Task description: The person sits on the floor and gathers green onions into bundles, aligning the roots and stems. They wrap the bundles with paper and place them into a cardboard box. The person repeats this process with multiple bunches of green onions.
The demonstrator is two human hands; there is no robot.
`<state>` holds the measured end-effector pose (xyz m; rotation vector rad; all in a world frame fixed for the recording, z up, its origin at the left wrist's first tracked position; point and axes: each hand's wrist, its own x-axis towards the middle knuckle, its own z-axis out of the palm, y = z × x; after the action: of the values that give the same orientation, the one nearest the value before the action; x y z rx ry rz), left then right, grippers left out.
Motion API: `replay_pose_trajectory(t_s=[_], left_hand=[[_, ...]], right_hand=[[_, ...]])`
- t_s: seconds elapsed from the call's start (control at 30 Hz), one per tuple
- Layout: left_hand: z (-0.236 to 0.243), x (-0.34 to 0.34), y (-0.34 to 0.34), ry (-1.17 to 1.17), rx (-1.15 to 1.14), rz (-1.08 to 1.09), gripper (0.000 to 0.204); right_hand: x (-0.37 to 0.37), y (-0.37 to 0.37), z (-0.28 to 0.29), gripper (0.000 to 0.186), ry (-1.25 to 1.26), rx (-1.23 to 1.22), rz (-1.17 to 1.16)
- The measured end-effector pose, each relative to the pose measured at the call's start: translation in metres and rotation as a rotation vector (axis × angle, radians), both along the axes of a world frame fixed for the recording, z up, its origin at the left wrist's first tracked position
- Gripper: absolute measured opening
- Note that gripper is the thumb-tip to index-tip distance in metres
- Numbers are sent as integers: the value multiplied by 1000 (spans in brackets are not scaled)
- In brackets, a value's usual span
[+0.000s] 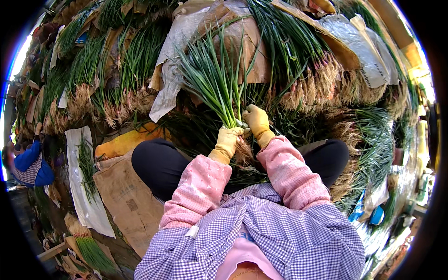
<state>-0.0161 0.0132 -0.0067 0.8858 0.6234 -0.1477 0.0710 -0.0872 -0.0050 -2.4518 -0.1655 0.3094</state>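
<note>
My left hand [227, 142], in a yellow glove, is closed around the lower end of a bunch of scallions [212, 91]. The long green leaves fan upward, away from me, and brown roots [243, 152] hang below the grip. Just to its right, my right hand [257, 120], gloved in the same yellow, has its fingers curled against the stalks at the bunch's right edge. Its fingertips are partly hidden, and both hands nearly touch. Loose dark green scallions [193, 128] lie under and around the hands, between my bent knees.
Rows of rooted scallions [298, 44] lie ahead, partly covered by brown paper sacks [249, 44]. More scallions [373, 144] are heaped at my right. At my left lie a white sheet [84, 186] and a flattened brown sack [128, 200]. A person in blue sleeves [32, 163] is at the far left.
</note>
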Motion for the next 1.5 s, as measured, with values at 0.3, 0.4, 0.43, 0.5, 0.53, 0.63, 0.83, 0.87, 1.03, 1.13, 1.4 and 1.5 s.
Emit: replay_pose_trajectory(t_s=[0.3,0.4,0.43,0.5,0.53,0.63,0.83,0.87,1.03,1.13,1.4,1.5], left_hand=[[44,-9,15,-65,-378,-31,16],[19,-6,34,-9,-630,-136,36],[42,-5,27,-105,-636,-76,46],[32,-7,29,-221,-884,-163,48],[42,-5,33,-250,-770,-233,51],[84,2,40,-405,-616,-178,45],[67,33,48,-272,-607,-183,37],[65,35,47,-274,-596,-160,32],[33,50,20,-131,-306,-212,16],[39,54,-4,-198,-185,-168,11],[32,29,5,-279,-714,16,14],[25,20,4,-181,-717,-27,12]], right_hand=[[32,-107,-64,27,211,-604,306],[18,-97,-2,48,404,-662,560],[15,-88,24,54,194,-355,458],[18,-54,64,39,412,308,329],[22,-43,67,33,514,256,345],[61,-50,21,22,-167,83,103],[97,-47,1,28,95,-41,-94],[90,-49,15,27,58,61,-108],[19,-55,48,17,255,487,5],[-20,-53,11,18,217,580,165],[33,-143,-22,5,595,195,108],[29,-70,19,32,920,1095,-92]])
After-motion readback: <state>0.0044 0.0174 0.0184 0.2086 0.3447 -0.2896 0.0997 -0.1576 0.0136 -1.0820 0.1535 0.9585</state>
